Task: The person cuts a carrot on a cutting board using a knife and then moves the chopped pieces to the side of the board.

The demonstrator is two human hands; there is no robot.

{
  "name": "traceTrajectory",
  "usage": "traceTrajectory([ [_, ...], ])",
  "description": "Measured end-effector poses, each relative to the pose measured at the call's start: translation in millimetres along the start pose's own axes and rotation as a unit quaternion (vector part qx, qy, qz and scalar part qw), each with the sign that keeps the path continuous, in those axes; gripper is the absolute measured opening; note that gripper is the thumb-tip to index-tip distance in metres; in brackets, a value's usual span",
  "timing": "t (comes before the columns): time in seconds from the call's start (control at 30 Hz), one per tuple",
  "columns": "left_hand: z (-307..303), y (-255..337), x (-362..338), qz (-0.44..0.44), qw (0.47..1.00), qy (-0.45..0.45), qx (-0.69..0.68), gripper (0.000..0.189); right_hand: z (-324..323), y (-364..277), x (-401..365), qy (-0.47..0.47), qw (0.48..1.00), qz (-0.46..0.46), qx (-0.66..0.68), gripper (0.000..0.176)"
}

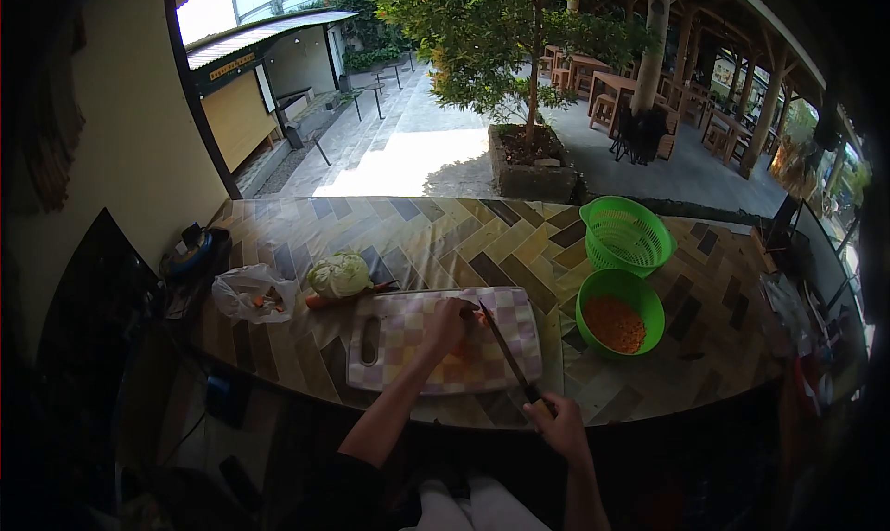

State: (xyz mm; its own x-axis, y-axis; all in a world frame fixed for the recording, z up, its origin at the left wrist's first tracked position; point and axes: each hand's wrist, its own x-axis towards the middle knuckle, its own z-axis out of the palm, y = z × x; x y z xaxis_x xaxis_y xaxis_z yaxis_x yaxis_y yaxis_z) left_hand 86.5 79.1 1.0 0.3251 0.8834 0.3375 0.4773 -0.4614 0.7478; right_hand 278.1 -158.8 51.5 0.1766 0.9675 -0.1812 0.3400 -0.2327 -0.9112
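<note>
My left hand (450,321) is closed over the far half of the checkered cutting board (397,375), with a small orange piece of carrot (479,318) showing at its fingertips. In my right hand (560,427) is the handle of a knife (505,348). The blade slants up and left across the board's right side, its tip beside the carrot piece. Some orange bits (461,352) lie on the board below my left hand. Beyond the board's left corner sits a pale green cabbage (339,276), with a whole carrot (324,301) in front of it.
Right of the board stands a green bowl (658,319) holding finely chopped orange pieces, and behind it a green colander (593,217). A clear plastic bag (243,285) with orange scraps lies left on the patterned table (417,230). Packets (788,308) crowd the right edge.
</note>
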Motion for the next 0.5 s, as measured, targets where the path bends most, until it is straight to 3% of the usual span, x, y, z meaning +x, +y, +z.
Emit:
traceTrajectory([
  [0.1,-4.8,6.1,-0.8,-0.047,0.998,-0.024,-0.041,0.016,2.5,-6.8,-0.6,-0.001,1.000,-0.004,0.002,0.031],
  [0.3,-1.0,8.0,3.9,-0.060,0.998,0.011,-0.019,0.014,6.4,-6.7,-0.9,-0.001,1.000,-0.002,0.002,0.032],
  [0.5,6.6,0.1,3.8,-0.059,0.989,-0.002,-0.137,0.015,7.8,-2.9,-4.9,0.006,1.000,0.001,0.006,0.031],
])
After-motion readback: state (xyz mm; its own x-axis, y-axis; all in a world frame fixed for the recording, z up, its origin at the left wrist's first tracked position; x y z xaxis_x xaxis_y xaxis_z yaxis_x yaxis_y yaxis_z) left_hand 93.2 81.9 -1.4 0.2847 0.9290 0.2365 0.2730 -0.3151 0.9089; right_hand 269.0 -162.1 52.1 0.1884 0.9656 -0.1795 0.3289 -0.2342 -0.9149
